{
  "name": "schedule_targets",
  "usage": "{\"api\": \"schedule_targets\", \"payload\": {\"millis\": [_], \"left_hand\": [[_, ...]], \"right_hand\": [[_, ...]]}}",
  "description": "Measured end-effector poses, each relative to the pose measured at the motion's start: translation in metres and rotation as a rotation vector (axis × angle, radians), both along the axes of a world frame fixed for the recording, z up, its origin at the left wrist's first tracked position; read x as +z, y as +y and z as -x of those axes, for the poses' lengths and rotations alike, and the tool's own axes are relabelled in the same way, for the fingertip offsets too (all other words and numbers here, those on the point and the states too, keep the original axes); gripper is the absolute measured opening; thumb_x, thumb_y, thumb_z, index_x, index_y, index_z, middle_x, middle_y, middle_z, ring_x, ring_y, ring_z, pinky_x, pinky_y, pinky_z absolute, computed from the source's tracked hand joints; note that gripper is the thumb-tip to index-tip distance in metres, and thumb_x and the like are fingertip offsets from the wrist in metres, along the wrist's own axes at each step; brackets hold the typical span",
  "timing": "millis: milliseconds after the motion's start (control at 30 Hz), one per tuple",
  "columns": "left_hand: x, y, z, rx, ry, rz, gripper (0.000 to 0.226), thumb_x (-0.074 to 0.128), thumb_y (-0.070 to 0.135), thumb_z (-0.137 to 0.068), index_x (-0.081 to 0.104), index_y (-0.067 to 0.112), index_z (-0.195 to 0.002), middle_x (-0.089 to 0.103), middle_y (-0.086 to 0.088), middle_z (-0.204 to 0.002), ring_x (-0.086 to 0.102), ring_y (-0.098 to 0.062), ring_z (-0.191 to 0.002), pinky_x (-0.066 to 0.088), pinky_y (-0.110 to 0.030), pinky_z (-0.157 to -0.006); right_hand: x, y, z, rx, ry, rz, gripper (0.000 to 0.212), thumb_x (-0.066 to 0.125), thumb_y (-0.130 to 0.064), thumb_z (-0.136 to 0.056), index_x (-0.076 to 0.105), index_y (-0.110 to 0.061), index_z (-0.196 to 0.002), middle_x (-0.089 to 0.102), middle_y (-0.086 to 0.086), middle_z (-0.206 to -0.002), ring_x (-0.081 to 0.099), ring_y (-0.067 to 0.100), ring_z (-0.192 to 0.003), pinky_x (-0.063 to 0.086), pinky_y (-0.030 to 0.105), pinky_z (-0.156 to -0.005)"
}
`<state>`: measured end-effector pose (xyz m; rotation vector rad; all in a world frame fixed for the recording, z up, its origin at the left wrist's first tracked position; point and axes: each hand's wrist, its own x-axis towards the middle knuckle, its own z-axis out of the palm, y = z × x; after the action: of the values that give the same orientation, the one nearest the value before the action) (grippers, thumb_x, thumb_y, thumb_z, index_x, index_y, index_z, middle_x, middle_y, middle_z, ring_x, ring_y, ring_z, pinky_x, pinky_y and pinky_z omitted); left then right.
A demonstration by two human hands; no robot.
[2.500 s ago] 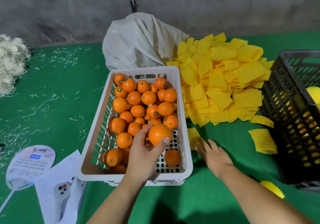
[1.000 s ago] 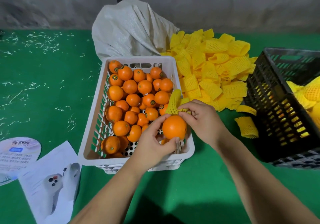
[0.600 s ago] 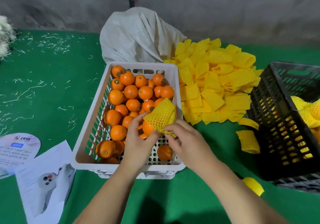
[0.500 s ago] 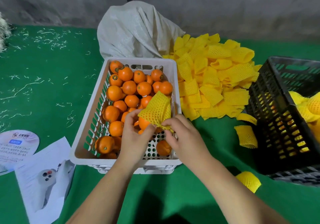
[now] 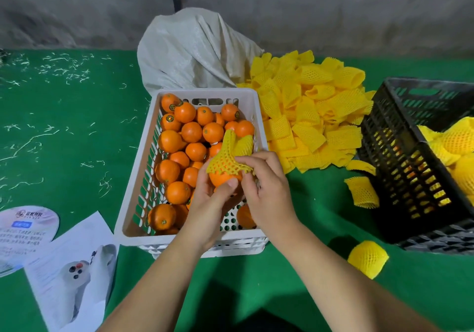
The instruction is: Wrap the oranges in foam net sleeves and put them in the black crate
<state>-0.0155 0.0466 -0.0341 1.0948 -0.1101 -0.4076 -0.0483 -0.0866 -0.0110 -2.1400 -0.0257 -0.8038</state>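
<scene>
Foam sleeve (image 5: 228, 157) half on: left hand (image 5: 213, 201) cups the orange (image 5: 223, 179), right hand (image 5: 266, 190) pinches the rim; best drawn down evenly.

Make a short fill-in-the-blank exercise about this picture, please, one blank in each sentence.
1. The left hand holds an ____ above the white crate.
2. The right hand pulls a yellow foam net ____ over it.
3. Wrapped fruit already lies in the ____ crate on the right.
4. One wrapped orange lies on the ____ table cover.

Missing words: orange; sleeve; black; green
</scene>
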Motion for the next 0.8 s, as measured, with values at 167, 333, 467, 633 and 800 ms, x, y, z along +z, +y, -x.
{"api": "schedule_targets", "payload": {"millis": [167,333,467,633,800], "left_hand": [[0.000,-0.007,-0.004,0.184,0.065,-0.017,0.068,0.085,0.033,-0.081,0.053,0.029,-0.141,0.073,-0.005,-0.129,0.071,-0.029,-0.121,0.062,-0.044,-0.094],[-0.005,-0.010,-0.006,0.197,0.049,-0.102,0.059,0.080,0.038,-0.082,0.057,0.031,-0.136,0.075,0.000,-0.121,0.074,-0.022,-0.114,0.063,-0.038,-0.089],[-0.001,-0.007,-0.009,0.068,0.019,-0.124,0.063,0.072,0.057,-0.090,0.056,0.028,-0.144,0.071,-0.001,-0.134,0.067,-0.025,-0.126,0.058,-0.041,-0.101],[-0.002,0.000,-0.009,-0.018,-0.042,-0.154,0.050,0.071,0.038,-0.099,0.060,0.023,-0.145,0.072,-0.001,-0.135,0.068,-0.016,-0.125,0.057,-0.030,-0.100],[-0.006,-0.004,-0.009,0.071,-0.043,-0.197,0.038,0.074,0.028,-0.091,0.072,0.019,-0.128,0.079,0.003,-0.116,0.075,-0.013,-0.111,0.062,-0.031,-0.095]], "right_hand": [[0.004,-0.002,-0.002,0.044,0.053,0.149,0.024,0.066,0.003,-0.092,0.071,-0.001,-0.115,0.061,0.014,-0.112,0.064,0.028,-0.100,0.058,0.045,-0.080],[-0.002,0.003,0.004,0.047,0.075,0.093,0.031,0.066,-0.005,-0.092,0.065,-0.011,-0.123,0.051,-0.007,-0.108,0.045,-0.004,-0.088,0.043,0.014,-0.079],[-0.005,-0.005,0.002,0.085,0.306,-0.088,0.063,0.070,-0.039,-0.087,0.045,-0.034,-0.145,0.041,-0.015,-0.107,0.053,0.002,-0.089,0.049,0.018,-0.073],[-0.013,-0.026,-0.001,0.021,0.386,-0.287,0.073,0.085,-0.053,-0.074,0.053,-0.042,-0.139,0.035,-0.023,-0.127,0.057,0.002,-0.118,0.060,0.031,-0.092],[-0.017,-0.034,0.002,0.091,0.466,-0.404,0.064,0.079,-0.061,-0.071,0.044,-0.055,-0.125,0.058,-0.015,-0.129,0.067,0.009,-0.109,0.062,0.044,-0.087]]}}
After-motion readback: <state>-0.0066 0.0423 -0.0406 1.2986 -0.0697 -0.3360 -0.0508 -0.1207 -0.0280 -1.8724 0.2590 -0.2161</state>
